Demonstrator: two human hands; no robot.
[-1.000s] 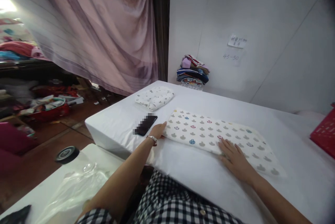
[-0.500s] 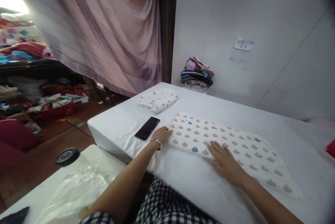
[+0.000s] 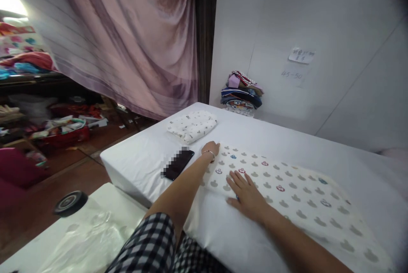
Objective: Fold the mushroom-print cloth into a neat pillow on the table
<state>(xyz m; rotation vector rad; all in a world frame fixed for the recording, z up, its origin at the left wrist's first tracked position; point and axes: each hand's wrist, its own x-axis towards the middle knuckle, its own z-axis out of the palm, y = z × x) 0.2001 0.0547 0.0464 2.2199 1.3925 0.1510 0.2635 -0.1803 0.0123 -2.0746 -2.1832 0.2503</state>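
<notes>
A white cloth with grey and coloured prints lies flat across the white-covered table. My left hand, with a bracelet at the wrist, is at the cloth's far left corner; its fingers are bent and what they may hold is hidden. Palm down, my right hand rests on the cloth's near left part with fingers spread. Left of my left forearm lies a black phone. Beyond the phone sits a folded white printed cloth.
A stack of folded fabrics stands by the wall behind the table. At the lower left, a side table bears a black roll and clear plastic. A pink curtain hangs at the left.
My left hand has moved away from me along the cloth's left edge to its far corner. My right hand has slid left over the cloth. The view has shifted slightly.
</notes>
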